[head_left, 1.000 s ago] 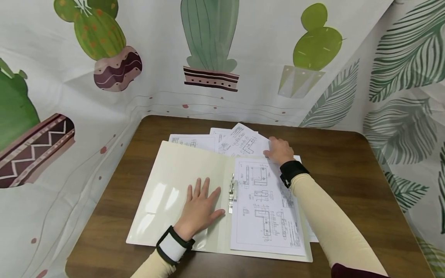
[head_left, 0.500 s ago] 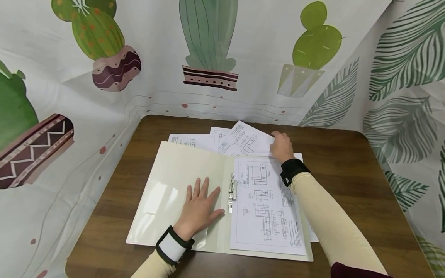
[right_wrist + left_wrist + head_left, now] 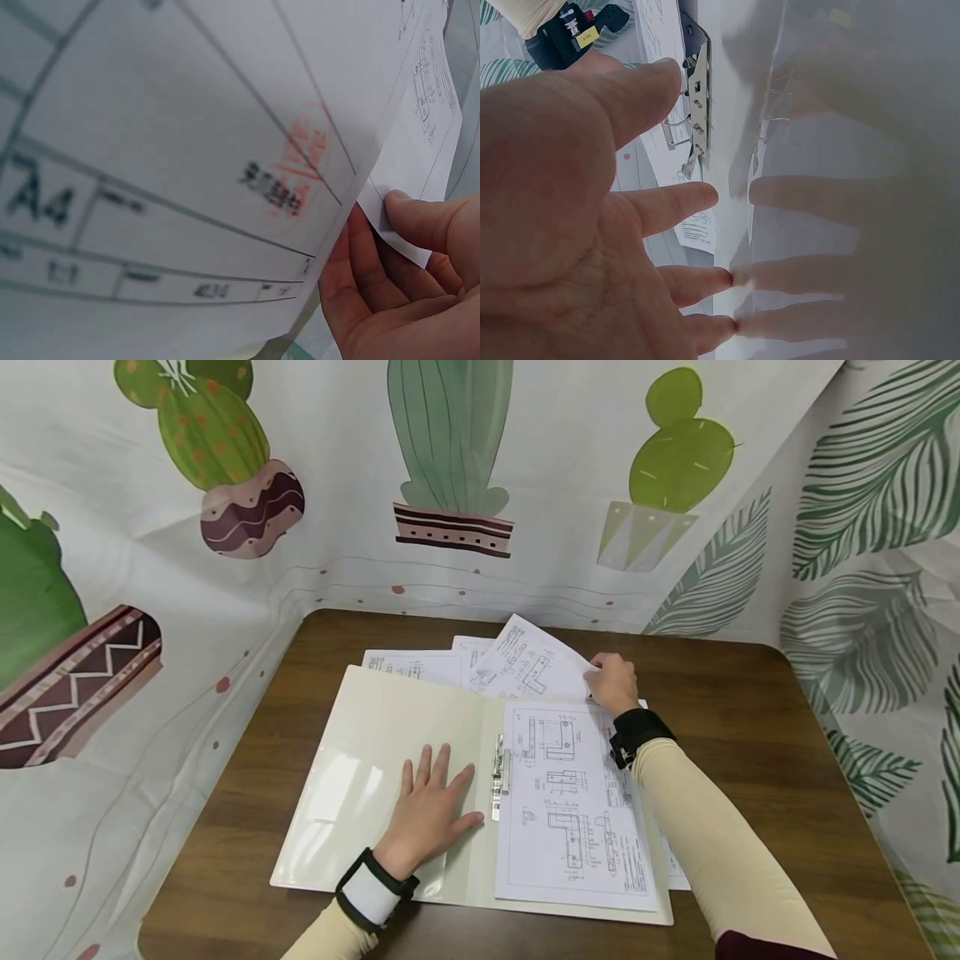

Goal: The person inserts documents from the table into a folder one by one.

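Note:
An open cream file folder (image 3: 405,718) lies on the table, with a metal clip (image 3: 501,777) near its spine. My left hand (image 3: 426,814) rests on its left cover, fingers spread and straight; the left wrist view shows the fingertips touching the glossy cover. A white sheet with a technical drawing (image 3: 573,827) lies on the right side of the folder. Beyond the folder's top edge, my right hand (image 3: 615,683) pinches the corner of a slanted drawing sheet (image 3: 534,660). In the right wrist view its thumb (image 3: 405,214) presses on the sheet, fingers beneath.
More drawing sheets (image 3: 442,667) stick out from under the folder at the back left. Another sheet edge (image 3: 677,868) shows past the folder's right side. The brown wooden table (image 3: 750,710) meets a cactus-print cloth (image 3: 555,585) behind it.
My right hand has shifted a little to the right, now pinching the slanted sheet's corner. The sheet's far tip has risen slightly in the head view. My left hand has stayed in place.

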Demonstrator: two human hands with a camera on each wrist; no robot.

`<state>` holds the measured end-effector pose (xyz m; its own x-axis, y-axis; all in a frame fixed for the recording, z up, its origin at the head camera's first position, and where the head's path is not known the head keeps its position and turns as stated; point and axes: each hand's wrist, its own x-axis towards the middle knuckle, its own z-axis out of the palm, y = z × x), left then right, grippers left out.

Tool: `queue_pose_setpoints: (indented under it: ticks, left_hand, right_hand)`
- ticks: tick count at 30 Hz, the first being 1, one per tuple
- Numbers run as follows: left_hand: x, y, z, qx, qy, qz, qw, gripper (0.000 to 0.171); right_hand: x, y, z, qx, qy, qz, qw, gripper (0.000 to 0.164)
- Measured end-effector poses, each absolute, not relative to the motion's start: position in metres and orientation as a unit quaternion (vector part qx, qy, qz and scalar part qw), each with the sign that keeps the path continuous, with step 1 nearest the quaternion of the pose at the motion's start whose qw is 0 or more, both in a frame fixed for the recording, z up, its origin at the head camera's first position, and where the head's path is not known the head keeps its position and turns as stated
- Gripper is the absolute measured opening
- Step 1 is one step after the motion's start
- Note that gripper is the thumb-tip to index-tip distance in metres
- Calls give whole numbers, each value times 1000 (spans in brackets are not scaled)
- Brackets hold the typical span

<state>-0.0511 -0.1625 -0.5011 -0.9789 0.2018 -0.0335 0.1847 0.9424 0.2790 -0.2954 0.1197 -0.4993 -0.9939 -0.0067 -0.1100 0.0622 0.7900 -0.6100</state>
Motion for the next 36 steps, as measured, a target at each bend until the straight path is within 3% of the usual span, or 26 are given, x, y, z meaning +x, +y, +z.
queue_pose_setpoints:
  ticks: [9, 36]
  left_hand:
    - [-51, -162, -500, 96, 985, 138, 32, 67]
    - [-51, -161, -502, 100, 984, 141, 33, 66]
  right_hand:
    - [-288, 121, -492, 15, 930, -366, 35, 25]
    - [-300, 126, -468, -15, 879, -432, -202, 15]
